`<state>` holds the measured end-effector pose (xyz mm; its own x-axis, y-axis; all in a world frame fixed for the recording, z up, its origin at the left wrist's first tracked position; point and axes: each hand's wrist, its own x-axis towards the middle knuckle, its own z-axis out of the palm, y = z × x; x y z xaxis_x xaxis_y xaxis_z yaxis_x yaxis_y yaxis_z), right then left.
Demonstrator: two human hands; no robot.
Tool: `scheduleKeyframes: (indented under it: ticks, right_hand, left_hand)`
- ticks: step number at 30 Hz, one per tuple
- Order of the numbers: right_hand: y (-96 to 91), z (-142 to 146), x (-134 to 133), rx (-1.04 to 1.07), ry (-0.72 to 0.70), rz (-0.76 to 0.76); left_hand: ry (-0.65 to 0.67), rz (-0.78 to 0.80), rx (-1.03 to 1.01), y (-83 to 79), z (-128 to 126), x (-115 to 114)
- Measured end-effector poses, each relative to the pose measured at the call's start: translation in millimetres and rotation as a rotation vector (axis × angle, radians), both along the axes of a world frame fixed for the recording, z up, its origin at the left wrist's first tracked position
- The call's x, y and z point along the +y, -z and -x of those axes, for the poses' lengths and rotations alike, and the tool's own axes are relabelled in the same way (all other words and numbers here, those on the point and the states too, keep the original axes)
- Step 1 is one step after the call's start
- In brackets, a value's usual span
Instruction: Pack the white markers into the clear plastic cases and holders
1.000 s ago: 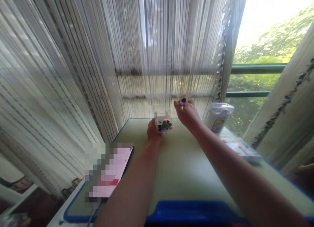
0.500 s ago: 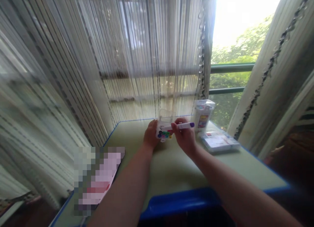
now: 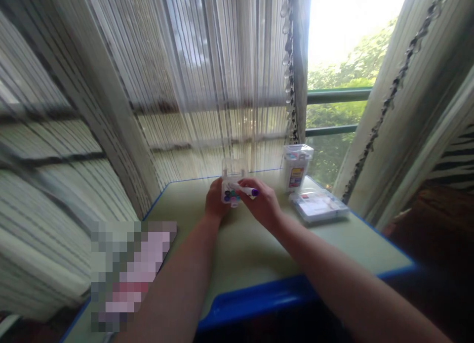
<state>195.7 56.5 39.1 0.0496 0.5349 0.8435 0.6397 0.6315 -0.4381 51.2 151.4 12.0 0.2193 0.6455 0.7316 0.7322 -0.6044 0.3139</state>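
Observation:
My left hand (image 3: 216, 199) is closed around the left side of a small clear plastic case (image 3: 234, 204), whose lid (image 3: 234, 167) is flipped up. Coloured round ends of several markers (image 3: 229, 194) show inside the case, in dark, green and pink tones. My right hand (image 3: 264, 197) grips a white marker with a purple end (image 3: 250, 190). The purple end points toward me and to the right, while the other end reaches the case's opening. Whether that tip is inside the case I cannot tell.
A tall clear container (image 3: 295, 170) with a label stands at the table's back right. Before it lies a flat clear box (image 3: 319, 205). A pixelated pink item (image 3: 140, 269) rests on the left. The pale table (image 3: 252, 259) has a blue edge; curtains (image 3: 207, 86) hang behind.
My right hand has swung the marker from lying sideways to pointing more into the case, its purple end now nearer me. The whole view has shifted, moving everything slightly left.

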Motion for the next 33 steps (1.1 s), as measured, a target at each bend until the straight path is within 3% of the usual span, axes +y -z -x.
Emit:
scheduleKeyframes:
  ticks: [7,11,23,33]
  right_hand:
    - [0.5,-1.2,3.3,-0.138,-0.077,-0.067]
    - [-3.8,-2.0,0.4,-0.204,-0.032,-0.1]
    - [2.0,-8.0,4.4,-0.297,0.098,0.132]
    - [2.5,-5.3,2.9,-0.325,0.052,0.116]
  left_hand:
    - [0.046,0.006,0.008,0.2,-1.0,-1.6]
    - [0.075,-0.012,0.021,1.2,-1.4,-2.6]
    - [0.074,0.006,0.037,0.7,-1.3,-2.6]
    - [0.081,-0.047,0.01,3.7,-1.4,1.9]
